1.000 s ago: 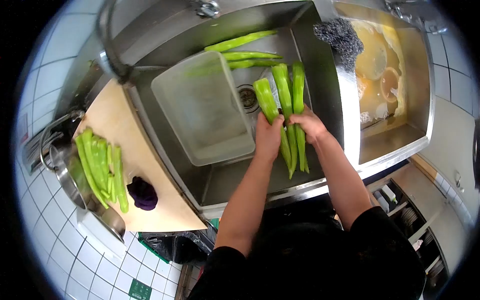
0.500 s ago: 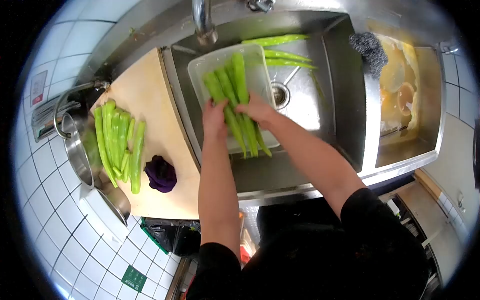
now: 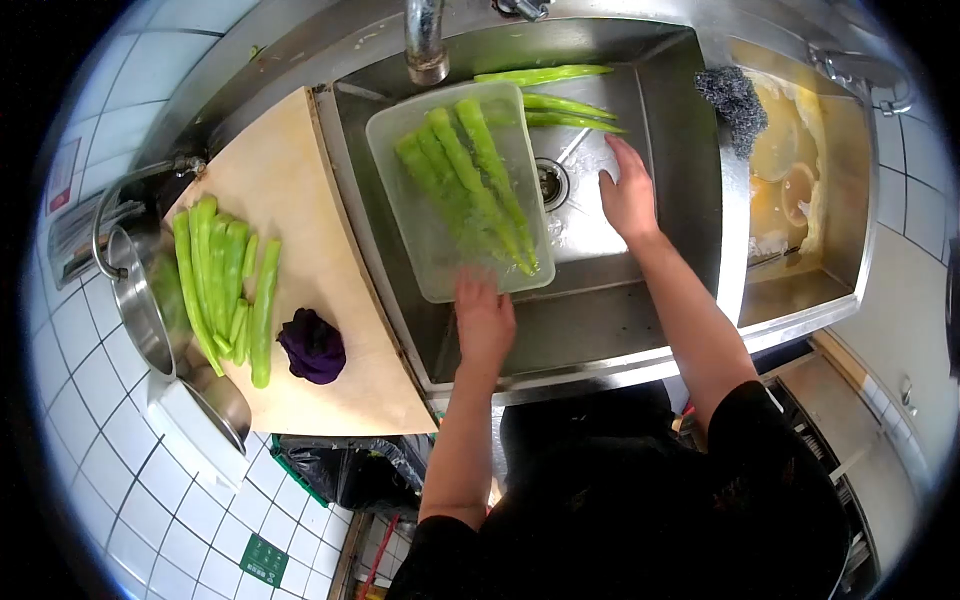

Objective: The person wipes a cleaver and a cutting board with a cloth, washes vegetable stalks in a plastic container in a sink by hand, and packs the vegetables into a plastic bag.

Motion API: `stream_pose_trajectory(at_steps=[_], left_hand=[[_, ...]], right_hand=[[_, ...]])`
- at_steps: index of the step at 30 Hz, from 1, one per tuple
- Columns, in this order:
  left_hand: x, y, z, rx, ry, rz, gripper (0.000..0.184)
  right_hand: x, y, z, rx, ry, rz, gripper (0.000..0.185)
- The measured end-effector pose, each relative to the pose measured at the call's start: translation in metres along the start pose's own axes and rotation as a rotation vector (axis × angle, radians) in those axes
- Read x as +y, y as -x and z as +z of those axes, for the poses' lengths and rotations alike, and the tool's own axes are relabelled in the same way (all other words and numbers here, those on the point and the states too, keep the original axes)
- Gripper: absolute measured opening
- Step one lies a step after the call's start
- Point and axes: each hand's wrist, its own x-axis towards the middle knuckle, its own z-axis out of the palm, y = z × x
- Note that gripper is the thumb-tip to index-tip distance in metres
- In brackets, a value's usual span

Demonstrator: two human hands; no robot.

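L hand [image 3: 485,318] is palm-down at near edge of tub [image 3: 397,220], fingers pointing away from the body; can't tell if that grip has hold of the rim or just overlaps it. R hand [image 3: 628,192] is over the sink [image 3: 610,320], R of the tub, fingers loosely extended, thumb apart, grip w/ nothing in it. Both forearms reach fwd, bare below black sleeves [image 3: 745,425].

Bunch of green stalks [image 3: 468,180] lies slantwise in tub, partly blurred, looks wet. Wood worktop [image 3: 285,165] along L side of sink, w/ more stalks [image 3: 215,275] + dark purple bundle [image 3: 312,346]. White tiles [image 3: 130,450] beyond, plus steel bowl [image 3: 147,305] and black bag [image 3: 350,475] below.

Faucet [image 3: 426,45] hangs at tub's back edge. Loose stalks [image 3: 565,105] at back of sink, partly behind tub; nearest R fingertips. Dark scourer [image 3: 733,105] on divider, next to 2nd basin [image 3: 800,280] w/ yellowish, cloudy water.
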Motion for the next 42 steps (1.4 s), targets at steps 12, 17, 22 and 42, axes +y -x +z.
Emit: stream_pose_trajectory(at_steps=[12,17,22,42], left_hand=[[0.023,-0.082,0.019,-0.424,-0.287,-0.011,0.045],[0.032,-0.062,0.022,-0.065,-0.042,0.112,0.046],[0.06,-0.057,0.041,-0.31,-0.139,0.114,0.035],[0.06,-0.038,0.046,-0.273,-0.201,0.148,0.019]], right_hand=[[0.05,-0.122,0.096,-0.363,0.505,-0.317,0.075],[0.047,-0.158,0.11,-0.596,0.627,-0.331,0.101],[0.067,-0.152,0.132,-0.633,0.581,-0.279,0.106],[0.083,-0.058,0.047,-0.524,0.185,0.584,0.072]])
